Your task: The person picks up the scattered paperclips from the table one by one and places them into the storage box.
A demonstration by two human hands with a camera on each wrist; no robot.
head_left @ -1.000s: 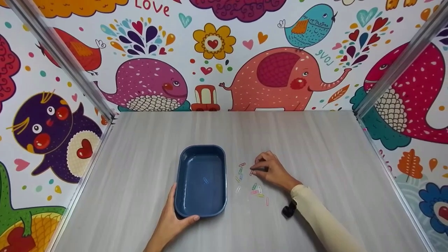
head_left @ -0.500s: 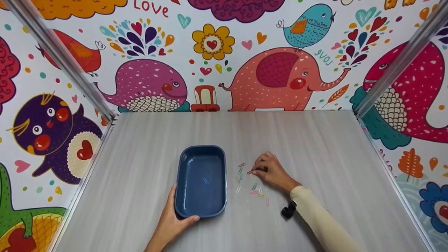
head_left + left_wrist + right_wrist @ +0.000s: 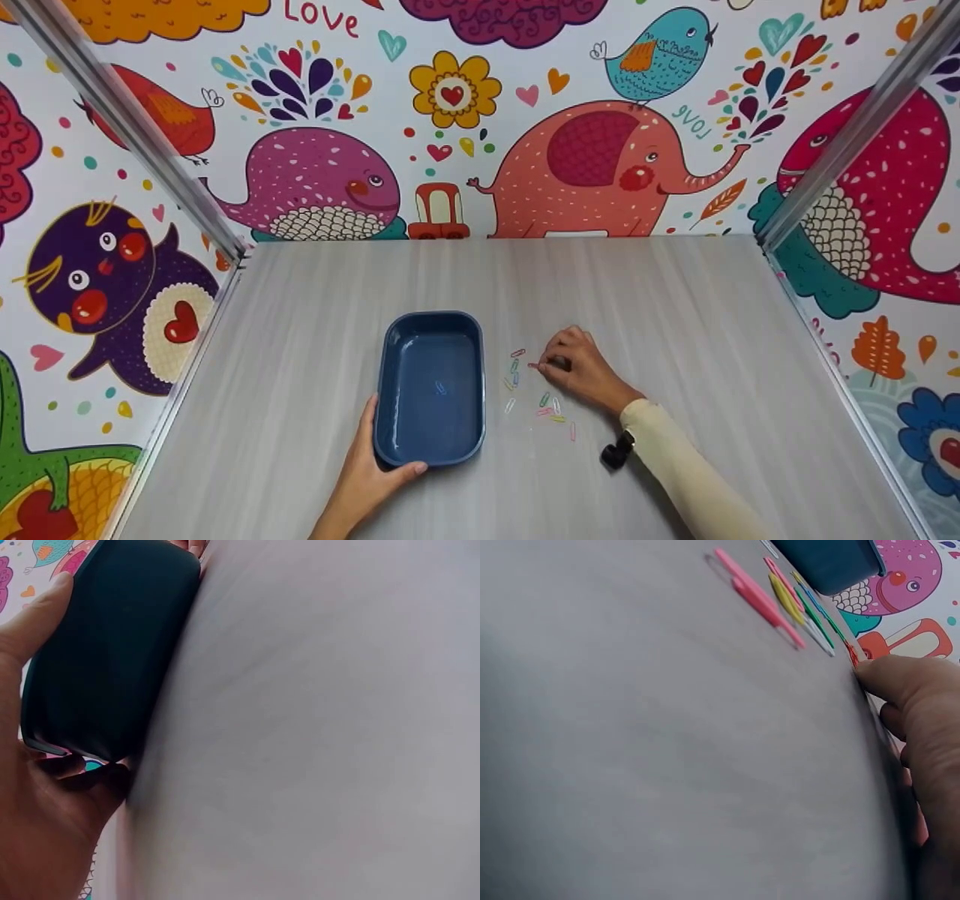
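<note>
A deep blue plastic tray [image 3: 430, 442] stands on the table, with one blue paper clip [image 3: 440, 388] lying inside. My left hand [image 3: 365, 469] holds its near left corner, thumb at the near rim and fingers along the left side. In the left wrist view the thumb and fingers of the left hand [image 3: 52, 817] lie on two sides of the tray [image 3: 112, 645]. Right of the tray, my right hand [image 3: 581, 367] pinches a red paper clip [image 3: 533, 365] between thumb and fingertips, low over the table. Its other fingers are curled and partly hidden.
Several coloured paper clips lie scattered between tray and right hand, among them a green one [image 3: 544, 400], a white one [image 3: 510, 406] and a pink one [image 3: 573, 431]. Printed panels wall the table [image 3: 675, 300] at the back and sides. A black device [image 3: 616, 454] sits at the right wrist.
The right hand has shifted slightly left, and the red paper clip in its fingertips has turned from near upright to sideways. The left hand and tray have stayed put.
</note>
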